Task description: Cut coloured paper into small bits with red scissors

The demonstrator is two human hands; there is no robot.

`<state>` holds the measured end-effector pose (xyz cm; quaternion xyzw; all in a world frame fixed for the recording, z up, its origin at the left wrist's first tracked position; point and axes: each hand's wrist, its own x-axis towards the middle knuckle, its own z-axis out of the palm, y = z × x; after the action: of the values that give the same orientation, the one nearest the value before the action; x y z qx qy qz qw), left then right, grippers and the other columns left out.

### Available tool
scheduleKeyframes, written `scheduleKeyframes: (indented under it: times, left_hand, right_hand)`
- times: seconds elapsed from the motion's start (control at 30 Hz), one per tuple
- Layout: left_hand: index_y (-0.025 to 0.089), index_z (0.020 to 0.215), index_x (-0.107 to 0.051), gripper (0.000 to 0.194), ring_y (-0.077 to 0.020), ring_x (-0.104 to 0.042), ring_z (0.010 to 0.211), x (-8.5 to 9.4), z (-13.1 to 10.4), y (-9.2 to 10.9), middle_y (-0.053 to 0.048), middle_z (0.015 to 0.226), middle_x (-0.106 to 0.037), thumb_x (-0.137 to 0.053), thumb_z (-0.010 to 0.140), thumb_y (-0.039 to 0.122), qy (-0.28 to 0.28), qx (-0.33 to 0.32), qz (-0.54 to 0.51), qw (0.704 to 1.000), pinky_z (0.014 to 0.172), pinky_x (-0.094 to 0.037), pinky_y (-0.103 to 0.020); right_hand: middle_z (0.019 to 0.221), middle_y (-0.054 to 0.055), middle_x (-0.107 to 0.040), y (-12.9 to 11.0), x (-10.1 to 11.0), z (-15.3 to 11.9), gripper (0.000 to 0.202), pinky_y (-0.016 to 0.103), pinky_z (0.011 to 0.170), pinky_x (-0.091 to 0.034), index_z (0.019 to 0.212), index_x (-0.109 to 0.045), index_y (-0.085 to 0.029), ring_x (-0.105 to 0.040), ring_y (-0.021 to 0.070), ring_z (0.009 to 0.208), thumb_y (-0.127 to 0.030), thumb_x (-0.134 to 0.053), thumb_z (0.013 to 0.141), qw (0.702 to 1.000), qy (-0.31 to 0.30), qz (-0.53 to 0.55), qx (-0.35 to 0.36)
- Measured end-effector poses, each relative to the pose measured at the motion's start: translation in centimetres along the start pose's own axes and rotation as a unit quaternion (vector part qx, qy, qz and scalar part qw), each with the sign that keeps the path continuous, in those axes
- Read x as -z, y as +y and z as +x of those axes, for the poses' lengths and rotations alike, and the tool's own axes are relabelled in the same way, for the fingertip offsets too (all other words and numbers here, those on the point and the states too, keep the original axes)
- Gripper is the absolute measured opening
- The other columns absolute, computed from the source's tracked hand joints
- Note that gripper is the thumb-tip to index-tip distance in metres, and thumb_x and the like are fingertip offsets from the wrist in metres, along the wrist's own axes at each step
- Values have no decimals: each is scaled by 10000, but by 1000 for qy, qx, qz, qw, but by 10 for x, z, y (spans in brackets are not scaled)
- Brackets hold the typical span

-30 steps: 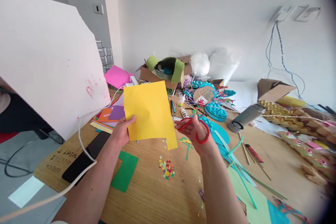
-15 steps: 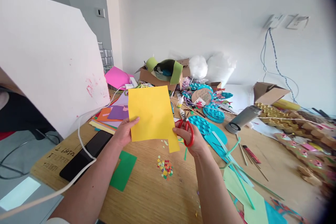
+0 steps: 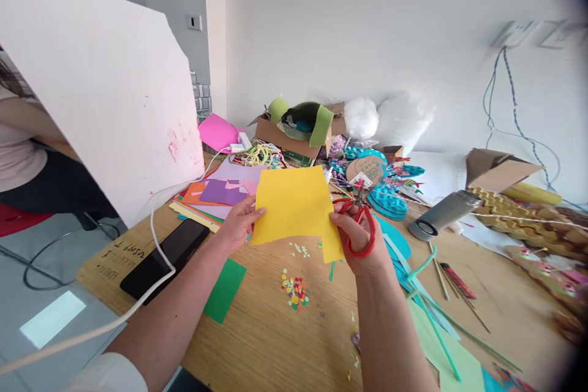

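Note:
A yellow sheet of paper (image 3: 292,205) is held up between both hands above the table. A strip hangs lower at its right corner, where a piece has been cut out. My left hand (image 3: 241,220) pinches the left edge, thumb in front. My right hand (image 3: 361,239) grips the right edge with thumb and fingers, and red-handled scissors (image 3: 369,236) hang on the same hand, blades pointing up and away from the sheet. Below the paper lies a small pile of coloured paper dots (image 3: 295,290), with pale green scraps (image 3: 301,250) just behind it. A green paper piece (image 3: 225,291) rests left of the dots.
A black phone (image 3: 163,260) and a white cable (image 3: 158,245) lie at the left. Coloured sheets (image 3: 220,192) are stacked behind them. A metal flask (image 3: 443,213) lies on the right near sticks and a red cutter (image 3: 457,280). A person sits beyond a white board (image 3: 105,86).
The view has swung slightly left, so things appear shifted right. The yellow sheet is tilted flatter and sits a little lower; both hands still hold it.

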<state>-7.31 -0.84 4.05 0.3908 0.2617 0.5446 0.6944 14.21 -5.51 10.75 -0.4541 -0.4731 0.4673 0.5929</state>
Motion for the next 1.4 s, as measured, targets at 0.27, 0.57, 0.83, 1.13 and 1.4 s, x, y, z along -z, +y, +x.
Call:
scheduleKeyframes:
  times: [0.27, 0.57, 0.83, 1.13, 1.4]
  left_hand:
    - [142, 1000, -674, 394, -254, -673, 910, 5, -5, 6, -76, 971, -724, -670, 607, 106, 38, 26, -107, 993, 807, -525, -355]
    - [161, 1186, -607, 515, -262, -645, 1002, 9, -8, 5, -101, 1100, -688, -704, 682, 131, 5, 79, -59, 995, 846, -514, -356]
    - [183, 1170, -616, 490, -249, -672, 921, 12, -5, 2, -100, 1102, -686, -723, 693, 153, 3, 66, 1, 998, 682, -557, -315]
    - [266, 1109, -631, 365, -225, -579, 1131, 4, 3, 0, -22, 1196, -647, -667, 761, 164, 62, -75, -83, 992, 840, -535, -343]
    - [203, 1119, -617, 335, -243, -553, 1166, 0, 2, -2, -58, 1211, -636, -646, 786, 178, 52, -67, -145, 986, 939, -482, -391]
  right_hand:
    - [651, -14, -555, -6, 7, -4, 204, 223, 461, -330, 773, -583, -185, -503, 130, 540, -268, -696, 624, 999, -13, -30, -11]
    - [655, -11, -543, -9, 22, -3, 204, 223, 463, -310, 805, -586, -181, -483, 125, 542, -290, -683, 663, 994, -41, -97, 18]
    - [652, -12, -556, -11, 31, 1, 237, 226, 494, -335, 788, -609, -169, -480, 123, 566, -365, -699, 688, 979, 33, -183, 83]
    - [752, 77, -666, -3, 15, 1, 389, 301, 652, -470, 800, -646, -135, -603, 178, 678, -523, -640, 776, 965, 187, -124, 138]
    - [711, 57, -647, 31, -17, 6, 386, 313, 650, -442, 768, -633, -155, -598, 207, 702, -525, -714, 691, 987, 40, -146, 54]
